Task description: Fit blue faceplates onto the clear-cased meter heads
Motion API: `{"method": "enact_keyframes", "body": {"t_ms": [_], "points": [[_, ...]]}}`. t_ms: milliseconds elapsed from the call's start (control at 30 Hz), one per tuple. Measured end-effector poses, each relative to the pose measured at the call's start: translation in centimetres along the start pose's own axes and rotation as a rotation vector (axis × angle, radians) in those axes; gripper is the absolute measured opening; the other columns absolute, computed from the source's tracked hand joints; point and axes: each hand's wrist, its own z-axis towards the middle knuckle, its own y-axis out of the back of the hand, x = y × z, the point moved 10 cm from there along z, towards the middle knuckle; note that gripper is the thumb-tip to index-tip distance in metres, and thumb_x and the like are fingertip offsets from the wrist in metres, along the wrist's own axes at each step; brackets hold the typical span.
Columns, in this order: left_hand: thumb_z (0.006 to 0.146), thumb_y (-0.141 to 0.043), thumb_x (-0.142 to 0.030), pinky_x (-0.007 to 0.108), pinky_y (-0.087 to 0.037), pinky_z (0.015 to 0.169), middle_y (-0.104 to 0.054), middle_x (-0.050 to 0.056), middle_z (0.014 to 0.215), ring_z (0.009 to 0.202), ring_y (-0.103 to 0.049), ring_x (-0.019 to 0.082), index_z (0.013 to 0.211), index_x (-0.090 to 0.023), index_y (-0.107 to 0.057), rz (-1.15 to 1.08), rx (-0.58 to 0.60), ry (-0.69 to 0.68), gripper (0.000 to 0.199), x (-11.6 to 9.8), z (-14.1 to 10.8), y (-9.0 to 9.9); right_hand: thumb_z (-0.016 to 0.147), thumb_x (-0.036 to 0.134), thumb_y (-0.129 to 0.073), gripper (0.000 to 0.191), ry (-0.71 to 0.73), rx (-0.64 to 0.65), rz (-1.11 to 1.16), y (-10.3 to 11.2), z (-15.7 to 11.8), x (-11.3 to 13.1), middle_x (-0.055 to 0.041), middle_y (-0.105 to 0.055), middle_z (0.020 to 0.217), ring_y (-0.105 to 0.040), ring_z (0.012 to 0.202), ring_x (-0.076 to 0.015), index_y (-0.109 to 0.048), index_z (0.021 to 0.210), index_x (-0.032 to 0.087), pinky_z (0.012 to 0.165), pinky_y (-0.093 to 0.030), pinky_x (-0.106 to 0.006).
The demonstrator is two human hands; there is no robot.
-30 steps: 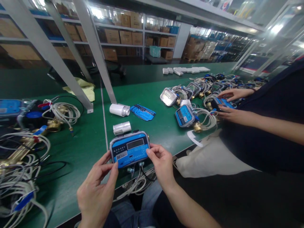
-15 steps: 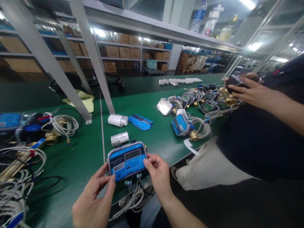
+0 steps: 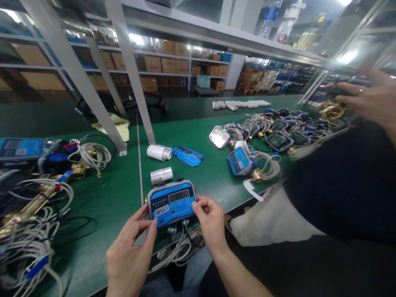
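We are observing the left hand (image 3: 131,243) and right hand (image 3: 212,220) pinching one grey-rimmed, rectangular, blue-faced meter (image 3: 174,203) between fingers (image 3: 199,210).

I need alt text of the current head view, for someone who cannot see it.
A person's left hand and right hand hold a blue-faced meter at a green bench. White rolls and blue sheets lie beyond, similar meters on either side, a co-worker at right.
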Motion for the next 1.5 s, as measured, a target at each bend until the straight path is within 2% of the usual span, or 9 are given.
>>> {"method": "enact_keyframes", "body": {"t_ms": [300, 567, 667, 767, 933, 1067, 1267, 1400, 1500], "points": [[0.083, -0.058, -0.051, 0.038, -0.058, 0.083, -0.074, 0.006, 0.11, 0.088, -0.073, 0.025, 0.07, -0.024, -0.068, 0.056, -0.025, -0.105, 0.032, -1.2, 0.1, 0.5, 0.071, 0.031, -0.07, 0.021, -0.013, -0.012, 0.001, 0.1, -0.1, 0.1, -0.0113, -0.073, 0.095, -0.069, 0.084, -0.0236, -0.059, 0.059, 0.018, 0.078, -0.052, -0.033], [0.078, -0.069, -0.04, 0.038, -0.057, 0.089, -0.073, 0.008, 0.107, 0.099, -0.07, 0.025, 0.06, -0.021, -0.058, -0.185, 0.046, 0.043, 0.029, 0.7, 0.9, 0.1, 0.07, 0.035, -0.076, 0.026, -0.009, -0.01, 0.013, 0.1, 0.1, -0.6, -0.0121, -0.074, 0.096, -0.069, 0.086, -0.0251, -0.06, 0.059, 0.017, 0.08, -0.052, -0.035], [0.072, -0.075, -0.042, 0.036, -0.061, 0.08, -0.072, 0.009, 0.109, 0.098, -0.07, 0.024, 0.079, -0.019, -0.06, -0.341, 0.091, 0.144, 0.028, 2.4, 2.4, -0.9, 0.069, 0.035, -0.077, 0.027, -0.011, 0.008, 0.027, -0.2, 0.3, -0.7, -0.012, -0.074, 0.096, -0.069, 0.085, -0.0244, -0.06, 0.059, 0.017, 0.08, -0.052, -0.035], [0.068, -0.077, -0.046, 0.033, -0.062, 0.073, -0.064, 0.009, 0.128, 0.101, -0.068, 0.023, 0.123, -0.021, -0.058, -0.355, 0.231, 0.143, 0.063, 2.2, 4.4, -2.4, 0.069, 0.034, -0.076, 0.026, -0.005, 0.014, 0.02, -0.1, 0.4, -0.5, -0.0117, -0.074, 0.095, -0.069, 0.085, -0.024, -0.06, 0.059, 0.017, 0.081, -0.053, -0.035], [0.073, -0.067, -0.056, 0.037, -0.057, 0.078, -0.074, 0.008, 0.105, 0.093, -0.068, 0.027, 0.108, -0.02, -0.073, -0.266, 0.275, 0.168, 0.051, 2.1, 6.6, -3.2, 0.068, 0.034, -0.079, 0.026, 0.005, 0.02, 0.07, 0.5, 0.4, -1.2, -0.0086, -0.073, 0.092, -0.07, 0.082, -0.0214, -0.058, 0.069, 0.018, 0.078, -0.055, -0.034], [0.079, -0.06, -0.058, 0.038, -0.055, 0.086, -0.071, 0.007, 0.11, 0.1, -0.066, 0.027, 0.113, -0.02, -0.072, -0.294, 0.255, 0.167, 0.053, 2.1, 6.4, -3.4, 0.068, 0.038, -0.081, 0.039, -0.006, 0.042, 0.099, 0.3, 0.3, -2.1, -0.0067, -0.071, 0.098, -0.069, 0.088, -0.0209, -0.059, 0.095, 0.019, 0.077, -0.056, -0.032], [0.071, -0.074, -0.048, 0.036, -0.057, 0.088, -0.044, 0.01, 0.145, 0.124, -0.054, 0.029, 0.147, -0.028, -0.038, -0.304, 0.379, 0.03, 0.086, 1.6, 4.2, -4.6, 0.077, 0.041, -0.071, 0.041, 0.016, 0.15, -0.013, -2.0, 0.1, -1.7, -0.0097, -0.069, 0.108, -0.066, 0.098, -0.0228, -0.062, 0.108, 0.017, 0.084, -0.056, -0.033], [0.067, -0.078, -0.046, 0.049, -0.041, 0.11, -0.033, 0.013, 0.151, 0.139, -0.037, 0.033, 0.151, -0.027, -0.024, -0.106, 0.325, -0.148, 0.102, 0.7, 3.9, -4.4, 0.079, 0.042, -0.069, 0.038, 0.028, 0.146, 0.024, -2.3, 0.0, -1.7, -0.0083, -0.069, 0.108, -0.066, 0.098, -0.0222, -0.061, 0.107, 0.018, 0.085, -0.055, -0.033], [0.063, -0.081, -0.048, 0.057, -0.035, 0.112, -0.026, 0.019, 0.154, 0.143, -0.028, 0.039, 0.154, -0.023, -0.013, 0.053, 0.272, -0.215, 0.116, -0.4, 4.3, -4.1, 0.078, 0.043, -0.069, 0.038, 0.036, 0.132, 0.041, -2.1, 0.0, -1.6, -0.0075, -0.069, 0.106, -0.065, 0.097, -0.0214, -0.06, 0.105, 0.018, 0.084, -0.054, -0.031]]}}
